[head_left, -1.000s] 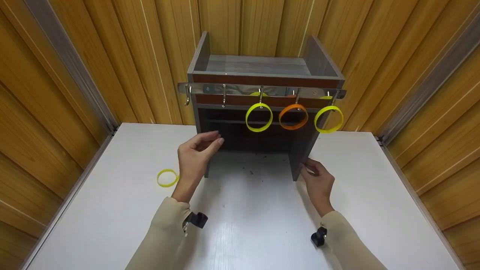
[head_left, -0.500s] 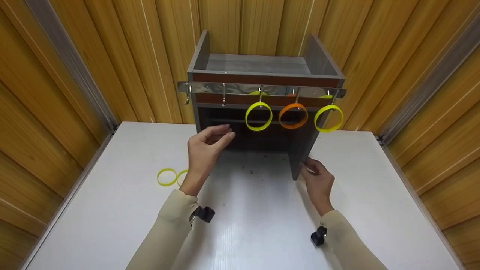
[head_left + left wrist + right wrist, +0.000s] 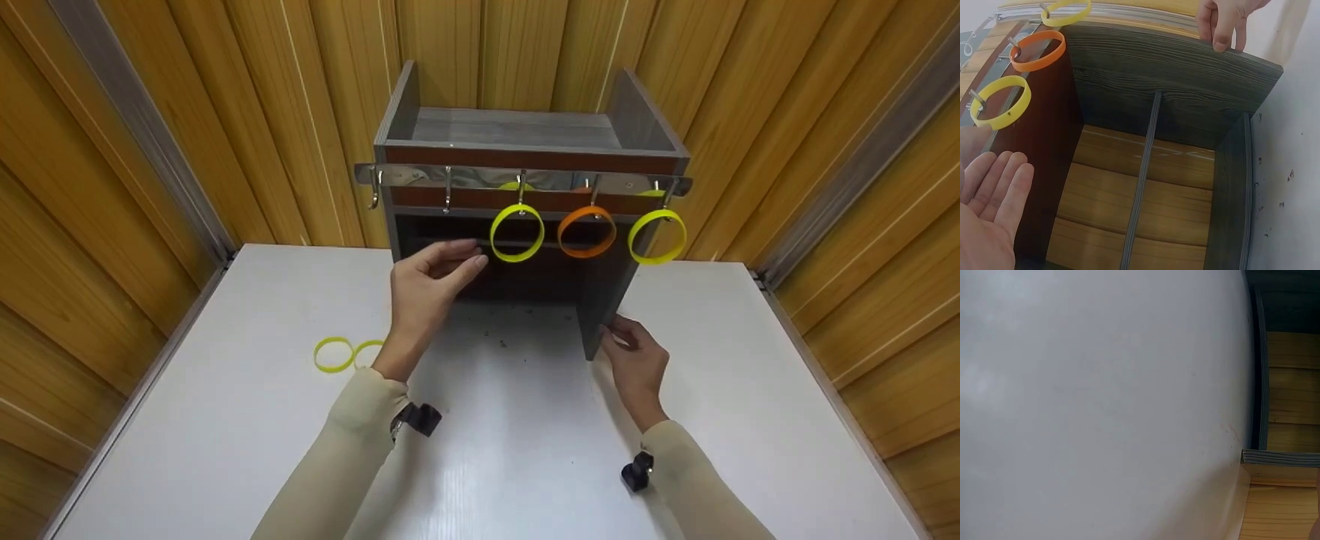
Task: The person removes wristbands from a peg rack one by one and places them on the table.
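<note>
A grey wooden shelf unit [image 3: 517, 131] stands upright with a metal hook rail [image 3: 622, 184] across its front. One yellow ring [image 3: 515, 259] hangs from the middle hook, an orange ring [image 3: 587, 256] beside it, another yellow ring [image 3: 658, 262] on the far right hook. My left hand [image 3: 427, 296] is raised left of the middle ring, fingers extended and apart from the thumb, holding nothing. Its thumb overlaps that ring's lower edge in the left wrist view. My right hand [image 3: 637, 364] grips the front edge of the right side panel [image 3: 1179, 62] low down, thumb on the inner face.
Two yellow rings [image 3: 316, 361] lie on the white table [image 3: 225, 450] left of the shelf, one partly behind my left wrist. The two left hooks [image 3: 448, 191] bear no rings. Wood-patterned walls [image 3: 247, 112] close off the back and sides. Small dark specks lie under the shelf.
My left hand has moved right and up, from the shelf's left side to just beside the middle yellow ring, uncovering a second ring on the table. My right hand has stayed put.
</note>
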Demonstrator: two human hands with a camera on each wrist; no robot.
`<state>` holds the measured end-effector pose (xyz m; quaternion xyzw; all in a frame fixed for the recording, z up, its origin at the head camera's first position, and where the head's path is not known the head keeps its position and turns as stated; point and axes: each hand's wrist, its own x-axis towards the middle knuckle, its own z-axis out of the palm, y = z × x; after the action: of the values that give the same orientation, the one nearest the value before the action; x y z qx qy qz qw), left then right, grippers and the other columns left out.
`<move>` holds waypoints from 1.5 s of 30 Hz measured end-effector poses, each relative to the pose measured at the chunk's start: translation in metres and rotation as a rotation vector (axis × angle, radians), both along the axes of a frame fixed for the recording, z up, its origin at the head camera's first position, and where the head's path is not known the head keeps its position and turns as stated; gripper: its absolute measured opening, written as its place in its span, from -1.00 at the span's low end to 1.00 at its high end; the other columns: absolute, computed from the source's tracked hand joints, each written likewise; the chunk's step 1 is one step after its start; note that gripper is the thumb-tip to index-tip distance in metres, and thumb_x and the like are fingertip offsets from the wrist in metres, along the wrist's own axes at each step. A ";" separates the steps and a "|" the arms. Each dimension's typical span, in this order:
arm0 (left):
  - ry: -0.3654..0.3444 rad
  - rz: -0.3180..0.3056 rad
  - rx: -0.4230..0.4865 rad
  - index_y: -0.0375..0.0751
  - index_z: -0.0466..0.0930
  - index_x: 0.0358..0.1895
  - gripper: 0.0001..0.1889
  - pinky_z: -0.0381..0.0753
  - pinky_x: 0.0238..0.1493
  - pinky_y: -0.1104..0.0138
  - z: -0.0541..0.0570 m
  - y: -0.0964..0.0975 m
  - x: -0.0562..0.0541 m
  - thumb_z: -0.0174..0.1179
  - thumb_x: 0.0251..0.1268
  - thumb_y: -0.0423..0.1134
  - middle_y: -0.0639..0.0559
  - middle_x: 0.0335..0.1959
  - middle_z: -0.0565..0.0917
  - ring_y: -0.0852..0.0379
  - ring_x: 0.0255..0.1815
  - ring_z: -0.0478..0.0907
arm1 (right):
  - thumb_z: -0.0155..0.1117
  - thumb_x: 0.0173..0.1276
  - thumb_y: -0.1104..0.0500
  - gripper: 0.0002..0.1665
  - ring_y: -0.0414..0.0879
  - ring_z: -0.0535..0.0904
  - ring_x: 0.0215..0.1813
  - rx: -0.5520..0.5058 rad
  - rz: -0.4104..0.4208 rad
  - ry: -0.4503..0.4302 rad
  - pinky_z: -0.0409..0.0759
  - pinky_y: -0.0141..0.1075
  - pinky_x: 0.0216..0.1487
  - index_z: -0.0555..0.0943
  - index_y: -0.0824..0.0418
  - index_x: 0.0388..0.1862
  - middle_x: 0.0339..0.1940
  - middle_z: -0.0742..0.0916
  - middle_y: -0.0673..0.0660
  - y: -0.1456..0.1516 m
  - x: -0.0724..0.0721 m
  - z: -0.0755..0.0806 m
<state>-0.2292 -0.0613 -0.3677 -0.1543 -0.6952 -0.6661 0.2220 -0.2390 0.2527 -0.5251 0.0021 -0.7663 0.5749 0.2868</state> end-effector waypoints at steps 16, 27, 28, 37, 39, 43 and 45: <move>0.003 -0.016 -0.025 -0.32 0.82 0.01 -0.72 0.80 -0.03 0.31 0.008 0.012 -0.004 0.54 0.30 -0.30 -0.04 -0.09 0.84 0.08 -0.11 0.79 | 0.53 0.38 0.35 -0.76 -0.33 0.74 -0.06 0.006 0.000 -0.007 0.73 -0.47 -0.03 0.78 0.33 0.01 -0.04 0.83 0.22 -0.001 0.000 -0.001; 0.029 -0.044 -0.010 -0.41 0.79 0.00 -0.74 0.81 -0.09 0.30 0.017 0.012 -0.003 0.51 0.33 -0.33 -0.04 -0.14 0.83 0.07 -0.19 0.78 | 0.54 0.35 0.38 -0.74 -0.33 0.75 -0.07 0.003 -0.007 -0.003 0.75 -0.44 -0.05 0.77 0.36 0.00 -0.02 0.83 0.21 -0.002 0.000 0.002; 0.034 -0.046 -0.005 -0.41 0.79 -0.01 -0.74 0.82 -0.09 0.29 0.019 0.013 -0.003 0.51 0.33 -0.34 -0.04 -0.15 0.83 0.07 -0.19 0.78 | 0.54 0.34 0.39 -0.74 -0.33 0.75 -0.07 0.003 -0.009 -0.001 0.75 -0.44 -0.05 0.77 0.36 0.00 -0.02 0.83 0.22 -0.002 -0.001 0.002; 0.061 -0.042 0.040 -0.34 0.81 -0.01 -0.77 0.83 -0.06 0.22 0.028 0.013 -0.001 0.51 0.33 -0.34 -0.03 -0.16 0.84 0.06 -0.21 0.80 | 0.54 0.33 0.41 -0.74 -0.33 0.76 -0.08 -0.009 -0.006 0.015 0.75 -0.45 -0.06 0.78 0.36 -0.01 -0.04 0.84 0.22 -0.001 -0.002 -0.001; 0.069 -0.049 0.049 -0.35 0.81 0.00 -0.76 0.83 -0.05 0.21 0.029 0.014 0.001 0.50 0.34 -0.34 -0.03 -0.15 0.84 0.05 -0.21 0.80 | 0.54 0.33 0.41 -0.75 -0.32 0.76 -0.09 -0.011 -0.006 0.019 0.76 -0.44 -0.07 0.78 0.37 -0.02 -0.05 0.84 0.22 0.000 -0.002 -0.001; 0.087 -0.059 0.065 -0.37 0.80 0.00 -0.76 0.83 -0.05 0.18 0.032 0.013 0.003 0.50 0.34 -0.35 -0.03 -0.15 0.84 0.03 -0.20 0.81 | 0.53 0.33 0.42 -0.76 -0.31 0.77 -0.10 -0.009 -0.009 0.024 0.75 -0.45 -0.07 0.78 0.38 -0.03 -0.07 0.84 0.24 -0.001 -0.003 -0.002; 0.092 -0.065 0.075 -0.40 0.79 0.01 -0.75 0.83 -0.05 0.18 0.032 0.013 0.004 0.50 0.34 -0.36 -0.03 -0.16 0.84 0.02 -0.20 0.81 | 0.53 0.33 0.42 -0.76 -0.29 0.77 -0.10 -0.008 -0.007 0.026 0.76 -0.44 -0.06 0.78 0.38 -0.03 -0.07 0.84 0.24 0.000 -0.002 -0.002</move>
<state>-0.2249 -0.0485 -0.3355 -0.1990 -0.6532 -0.6908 0.2377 -0.2413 0.2523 -0.5271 0.0057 -0.7601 0.5768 0.2991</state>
